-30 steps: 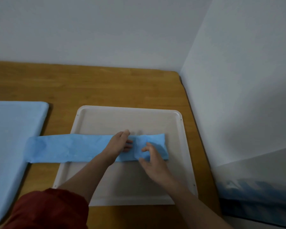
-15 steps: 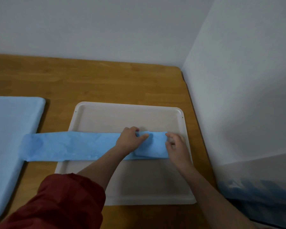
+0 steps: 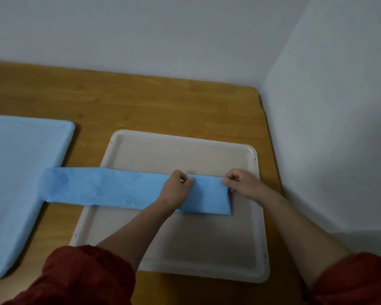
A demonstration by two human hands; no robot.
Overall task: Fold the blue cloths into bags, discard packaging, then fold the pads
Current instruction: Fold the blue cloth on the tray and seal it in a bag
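A long blue cloth (image 3: pixel 110 188), folded into a narrow strip, lies across the white tray (image 3: pixel 207 249) and reaches left onto the table. Its right end is folded back over itself into a short flap. My left hand (image 3: pixel 176 188) pinches the flap's left edge at the far side. My right hand (image 3: pixel 243 183) pinches the strip's folded right end, near the tray's right rim. A large light-blue pad (image 3: pixel 15 183) lies flat at the left, its edge under the strip's left end.
The wooden table (image 3: pixel 141 102) meets white walls at the back and at the right, close to the tray's right rim. My red sleeves fill the bottom of the view.
My right hand moved from the middle of the flap to the strip's right end. My left hand shifted onto the flap's edge. The fold now lies flatter and squarer.
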